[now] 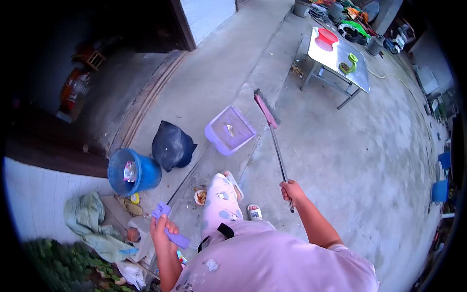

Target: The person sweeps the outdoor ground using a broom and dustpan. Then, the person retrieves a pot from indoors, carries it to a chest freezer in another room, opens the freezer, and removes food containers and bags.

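Observation:
My right hand (292,191) is wrapped round the metal handle of a broom (279,158), near its lower end in view. The broom's pink head with dark bristles (266,111) points away from me, to the right of a purple dustpan (219,138) that has a small light scrap inside. At the lower left, my left hand (163,231) grips a purple plastic handle (177,237). The far end of that handle sticks out above my fingers. Whether it joins the dustpan cannot be made out.
A blue bucket (148,173) and a black bag (174,146) stand left of the dustpan. A small bowl of scraps (200,196) is by my leg. A metal table (327,59) holds a red basin (327,35) and a green item (349,64). Sacks (85,214) lie lower left.

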A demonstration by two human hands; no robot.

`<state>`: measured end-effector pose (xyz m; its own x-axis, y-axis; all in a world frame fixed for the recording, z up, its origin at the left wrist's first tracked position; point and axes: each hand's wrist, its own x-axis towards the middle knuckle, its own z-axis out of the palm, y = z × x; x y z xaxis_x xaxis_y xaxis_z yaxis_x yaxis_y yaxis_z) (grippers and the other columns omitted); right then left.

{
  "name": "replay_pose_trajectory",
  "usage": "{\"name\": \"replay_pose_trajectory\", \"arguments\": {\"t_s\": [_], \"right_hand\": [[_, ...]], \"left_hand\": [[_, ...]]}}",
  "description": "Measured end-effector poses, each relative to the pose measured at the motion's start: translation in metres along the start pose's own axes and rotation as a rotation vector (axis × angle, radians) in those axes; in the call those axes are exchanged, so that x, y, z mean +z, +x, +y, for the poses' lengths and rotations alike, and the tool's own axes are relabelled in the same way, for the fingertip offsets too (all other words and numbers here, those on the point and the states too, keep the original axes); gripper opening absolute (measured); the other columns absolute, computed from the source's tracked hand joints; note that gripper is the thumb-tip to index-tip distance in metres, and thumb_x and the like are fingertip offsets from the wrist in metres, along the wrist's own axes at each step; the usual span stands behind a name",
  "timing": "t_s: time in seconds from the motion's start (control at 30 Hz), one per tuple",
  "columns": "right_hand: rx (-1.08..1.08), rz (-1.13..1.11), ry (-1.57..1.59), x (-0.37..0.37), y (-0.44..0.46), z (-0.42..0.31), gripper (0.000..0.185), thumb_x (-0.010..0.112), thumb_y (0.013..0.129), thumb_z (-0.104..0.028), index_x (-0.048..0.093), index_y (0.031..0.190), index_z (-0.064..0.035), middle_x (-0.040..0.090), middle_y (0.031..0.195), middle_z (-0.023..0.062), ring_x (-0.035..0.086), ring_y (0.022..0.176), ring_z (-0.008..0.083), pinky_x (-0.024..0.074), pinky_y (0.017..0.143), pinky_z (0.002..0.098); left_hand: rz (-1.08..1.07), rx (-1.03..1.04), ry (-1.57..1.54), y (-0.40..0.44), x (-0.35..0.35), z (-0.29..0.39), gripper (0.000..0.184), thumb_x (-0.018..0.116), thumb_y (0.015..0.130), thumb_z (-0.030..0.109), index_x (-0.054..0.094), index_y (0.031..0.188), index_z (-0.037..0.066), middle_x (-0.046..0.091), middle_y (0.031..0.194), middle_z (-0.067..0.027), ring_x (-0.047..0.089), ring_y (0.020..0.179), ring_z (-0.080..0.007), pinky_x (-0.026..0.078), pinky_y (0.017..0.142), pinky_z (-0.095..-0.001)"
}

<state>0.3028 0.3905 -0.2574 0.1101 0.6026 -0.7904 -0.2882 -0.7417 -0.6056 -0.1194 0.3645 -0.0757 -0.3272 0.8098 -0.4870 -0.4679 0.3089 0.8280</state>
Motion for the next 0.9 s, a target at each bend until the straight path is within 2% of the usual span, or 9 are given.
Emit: {"name": "replay_pose_trajectory", "arguments": {"t_s": [0.03,0.13,0.3,0.37,0.47,0.6,0.7,0.77,0.9], "right_hand": [[0.009,0.017,0.008,0.007,0.010,-0.008,0.011,0.054,0.084,-0.010,0.045,0.079,-0.0039,0.044,0.061,0.0015,0.040,0.045,0.0104,0.0325,0.038,0.0258],[0.234,-0.074,0.303,0.011,0.033,-0.039,0.017,0.054,0.084,-0.007,0.044,0.071,-0.0074,0.041,0.057,-0.0005,0.037,0.044,0.0082,0.0308,0.038,0.0235],[0.352,0.117,0.220,0.004,0.007,-0.084,0.019,0.054,0.086,-0.009,0.043,0.070,-0.0075,0.042,0.058,-0.0002,0.037,0.043,0.0087,0.0315,0.038,0.0235],[0.281,0.257,0.240,0.000,0.002,-0.096,0.020,0.054,0.087,-0.010,0.043,0.070,-0.0066,0.042,0.058,0.0003,0.038,0.043,0.0095,0.0324,0.038,0.0239],[0.406,0.224,0.200,-0.051,0.022,-0.070,0.021,0.053,0.087,-0.013,0.042,0.070,-0.0092,0.041,0.057,-0.0004,0.037,0.043,0.0095,0.0321,0.038,0.0261],[0.419,0.260,0.123,-0.107,0.046,-0.048,0.024,0.054,0.086,-0.013,0.042,0.066,-0.0094,0.041,0.056,-0.0002,0.037,0.042,0.0101,0.0318,0.038,0.0259],[0.380,0.285,0.086,-0.148,0.078,-0.037,0.026,0.054,0.085,-0.011,0.042,0.062,-0.0098,0.040,0.054,-0.0002,0.036,0.041,0.0101,0.0308,0.038,0.0253],[0.402,0.253,0.236,-0.179,0.076,-0.018,0.025,0.054,0.086,-0.012,0.046,0.064,-0.0055,0.043,0.055,0.0024,0.040,0.042,0.0121,0.0334,0.038,0.0250],[0.309,0.275,0.368,-0.237,0.051,-0.007,0.022,0.054,0.085,-0.011,0.045,0.065,-0.0072,0.043,0.056,0.0015,0.039,0.042,0.0102,0.0324,0.037,0.0253]], "left_hand": [[-0.009,-0.018,0.008,0.017,0.009,0.005,0.032,0.056,0.086,0.015,0.048,0.116,0.005,0.042,0.063,0.0014,0.040,0.046,-0.0084,0.035,0.042,-0.0253],[-0.061,-0.050,0.025,0.074,0.055,0.024,0.033,0.055,0.086,0.013,0.048,0.117,0.005,0.041,0.063,0.0013,0.040,0.047,-0.0081,0.036,0.043,-0.0250],[-0.114,-0.193,0.106,0.138,0.135,0.043,0.033,0.054,0.086,0.010,0.048,0.118,0.004,0.041,0.063,0.0009,0.041,0.047,-0.0082,0.038,0.044,-0.0247],[-0.148,-0.235,0.135,0.157,0.167,0.042,0.034,0.054,0.086,0.010,0.048,0.119,0.004,0.041,0.064,0.0013,0.041,0.047,-0.0082,0.038,0.044,-0.0248],[-0.260,-0.274,0.197,0.179,0.209,0.019,0.033,0.054,0.086,0.009,0.049,0.119,0.004,0.042,0.064,0.0009,0.041,0.049,-0.0083,0.038,0.045,-0.0255],[-0.292,-0.337,0.185,0.178,0.280,-0.034,0.034,0.055,0.086,0.009,0.049,0.120,0.004,0.043,0.065,0.0003,0.042,0.050,-0.0093,0.040,0.047,-0.0266],[-0.380,-0.291,0.199,0.179,0.321,-0.089,0.034,0.055,0.086,0.008,0.049,0.120,0.004,0.043,0.065,0.0003,0.042,0.051,-0.0095,0.039,0.047,-0.0269],[-0.386,-0.310,0.222,0.176,0.337,-0.119,0.029,0.056,0.086,0.009,0.051,0.114,0.004,0.043,0.065,-0.0001,0.043,0.051,-0.0100,0.040,0.047,-0.0276],[-0.343,-0.314,0.192,0.163,0.393,-0.167,0.018,0.059,0.084,0.013,0.051,0.098,0.006,0.043,0.065,-0.0003,0.043,0.051,-0.0105,0.042,0.049,-0.0290]]}}
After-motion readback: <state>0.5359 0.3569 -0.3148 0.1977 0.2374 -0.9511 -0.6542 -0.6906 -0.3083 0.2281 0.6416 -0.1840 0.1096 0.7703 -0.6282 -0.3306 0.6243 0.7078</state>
